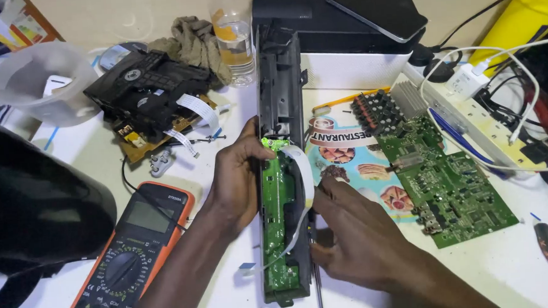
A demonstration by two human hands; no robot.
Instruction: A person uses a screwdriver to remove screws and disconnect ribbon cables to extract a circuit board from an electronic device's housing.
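Note:
A long black plastic panel (278, 79) lies on the white table, running from the near edge to the back. Inside its near half sits a narrow green circuit board (276, 210) with a white flat ribbon cable (302, 171) looping off it. My left hand (238, 178) grips the panel's left side, thumb on the board's upper end. My right hand (359, 231) rests against the panel's right side and holds a thin metal tool (319, 295), likely a screwdriver, whose shaft points toward me.
An orange multimeter (132, 249) lies at the near left. A larger green circuit board (447, 176) sits right on a colourful leaflet (349, 162). Behind are a disc drive mechanism (145, 86), plastic bottle (233, 34), power strip (472, 118), cloth (196, 42) and clear tub (42, 82).

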